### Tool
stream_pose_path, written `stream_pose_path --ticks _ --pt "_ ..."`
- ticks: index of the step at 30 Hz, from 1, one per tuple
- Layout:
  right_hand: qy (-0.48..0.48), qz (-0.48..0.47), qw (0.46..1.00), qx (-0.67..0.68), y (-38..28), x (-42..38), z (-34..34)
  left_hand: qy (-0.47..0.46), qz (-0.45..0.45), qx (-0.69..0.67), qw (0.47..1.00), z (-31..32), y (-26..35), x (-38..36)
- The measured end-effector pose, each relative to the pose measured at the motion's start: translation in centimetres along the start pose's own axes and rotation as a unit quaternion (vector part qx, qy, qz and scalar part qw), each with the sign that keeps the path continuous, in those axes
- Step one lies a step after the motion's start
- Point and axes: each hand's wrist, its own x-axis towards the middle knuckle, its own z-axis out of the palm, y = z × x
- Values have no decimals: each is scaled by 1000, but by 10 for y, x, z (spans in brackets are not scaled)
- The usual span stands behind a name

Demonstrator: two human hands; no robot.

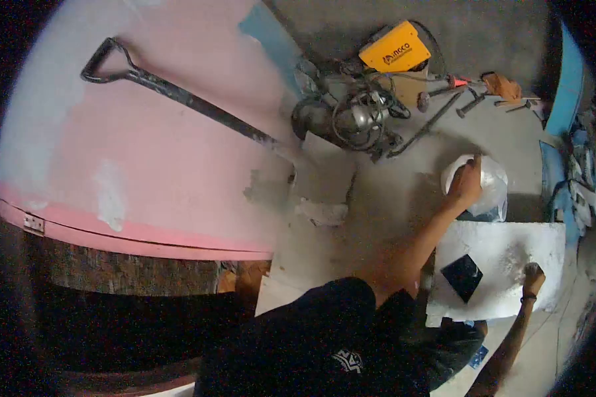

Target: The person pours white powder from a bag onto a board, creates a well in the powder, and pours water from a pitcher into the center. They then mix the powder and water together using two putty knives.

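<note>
My left hand [469,183] is over a white plastic bag [493,182], its fingers closed on the bag near the opening. The bag stands just beyond a white board [496,238] with a black diamond shape [462,278] on it. Near the right side of this board my right hand [534,276] is closed, with a dark band at the wrist. What it holds, if anything, is too small to make out. A greyish smudged patch [513,261] lies on the board beside that hand.
To the left is a large pink panel [165,165] with a black D-shaped handle and shaft [185,99] lying on it. Tangled cables [361,126], a yellow INGCO machine [396,49] and tools [467,89] lie on the floor beyond. Blue pieces [566,86] stand at the right.
</note>
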Motion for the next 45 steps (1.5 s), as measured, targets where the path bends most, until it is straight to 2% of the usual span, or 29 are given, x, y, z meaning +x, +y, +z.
stream_pose_path --ticks 3,5,6,7,8,9,11,15,18,19,21,24,25,26,28,29,30,31,33,35,36,37,38,39,40,41,42,43,45 --pt "58 -54 996 -35 -1 5 -1 -3 11 -16 1000 11 -6 5" --pt "38 -16 983 -176 13 8 -5 13 14 -26 999 12 -9 4" --pt "83 -51 981 -169 52 13 1 17 23 -19 999 10 -10 3" --pt "29 -38 987 -151 78 18 -2 24 32 -14 999 7 -8 3" --pt "13 -7 999 33 113 24 -7 12 14 -15 1000 -1 -3 1" --pt "1 -15 998 -68 106 24 -6 1 -6 -17 1000 -5 0 -2" --pt "22 51 992 116 96 23 -2 40 23 -5 999 -1 -9 -1" --pt "-59 35 992 103 27 12 -6 -1 5 -39 999 -13 0 -5" --pt "34 44 998 -6 -4 12 3 -8 -11 -35 999 -16 3 -8" --pt "11 -62 990 -130 -49 3 1 9 -4 -40 999 -21 6 -10" --pt "39 -40 994 -96 -12 15 1 48 19 -41 998 -6 -1 -6" --pt "117 -179 936 -280 -29 10 5 47 23 -36 998 -2 -3 -6" --pt "49 -50 937 -342 -35 10 0 43 35 -43 998 -8 0 -11" --pt "107 -57 988 -95 -3 17 9 41 51 -45 997 -12 0 -11" --pt "155 -38 977 138 6 17 5 28 34 -47 998 -20 -6 0" --pt "57 -81 994 -44 -2 14 -4 31 32 -35 998 -16 -5 0" --pt "-43 -122 967 -219 -1 14 -7 30 31 -11 999 -15 -1 -1" --pt "-40 -121 968 -218 0 13 -7 28 33 -10 999 -4 -4 3" --pt "-77 -31 996 -33 -13 12 -4 12 52 8 999 12 -14 11" --pt "-61 53 996 -24 -45 5 5 -1 37 10 999 9 -13 11" --pt "-144 -127 921 -340 11 24 0 5 13 26 1000 -2 -21 11" --pt "-102 -334 729 -588 70 45 -2 -2 -20 47 999 2 -32 15" --pt "-97 -173 926 -321 15 22 1 -23 -48 68 996 9 -42 20" --pt "-83 -127 933 -327 -5 18 2 -44 -53 83 994 23 -45 22" --pt "-68 -81 937 -332 -24 13 3 -7 -12 65 998 19 -39 18" --pt "-19 -195 909 -367 -3 16 -3 28 31 51 998 16 -33 15" --pt "-30 -186 929 -317 -45 4 -7 62 74 39 995 14 -27 10" --pt "-35 -83 949 -304 -57 5 -7 46 80 9 996 19 -16 10" --pt "-49 -52 969 -235 -65 -1 -15 28 62 64 996 19 -6 9"
